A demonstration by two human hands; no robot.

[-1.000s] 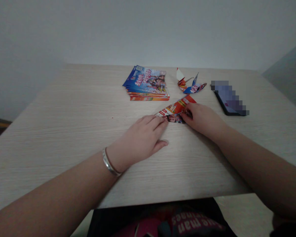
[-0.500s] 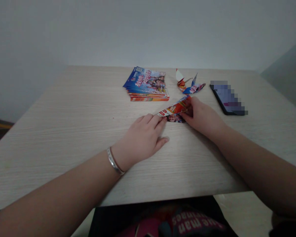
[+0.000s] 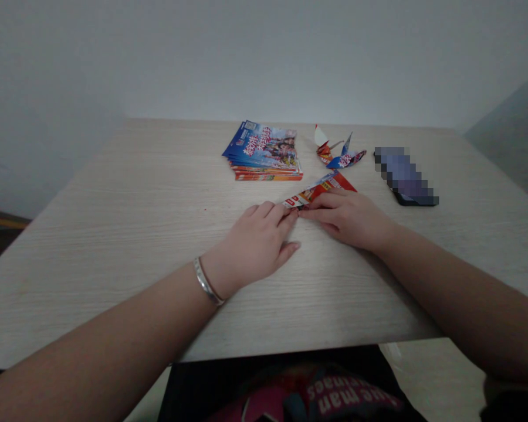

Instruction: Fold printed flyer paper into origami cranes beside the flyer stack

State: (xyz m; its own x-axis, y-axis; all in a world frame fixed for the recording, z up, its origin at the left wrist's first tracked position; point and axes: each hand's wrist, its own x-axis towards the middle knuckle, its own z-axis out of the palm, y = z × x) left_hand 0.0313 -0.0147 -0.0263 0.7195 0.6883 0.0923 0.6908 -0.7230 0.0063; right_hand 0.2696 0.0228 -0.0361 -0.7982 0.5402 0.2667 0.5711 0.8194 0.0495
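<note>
A folded piece of printed red paper (image 3: pixel 319 189) lies flat on the wooden table (image 3: pixel 136 193). My left hand (image 3: pixel 255 243), with a silver bangle at the wrist, rests palm down, its fingertips pressing the paper's left corner. My right hand (image 3: pixel 347 215) lies flat over the paper's near edge, fingers stretched out toward the left hand and almost meeting it. Most of the paper's lower part is hidden under the right hand.
A fanned stack of blue and orange leaflets (image 3: pixel 264 151) sits behind the hands. Two folded paper cranes (image 3: pixel 337 152) stand to its right. A dark phone (image 3: pixel 405 179) lies at the right. The table's near edge is close to my body.
My right hand has gone from pinching the paper's right end to lying flat over it, fingers sliding left toward the left hand. The left hand stays put.
</note>
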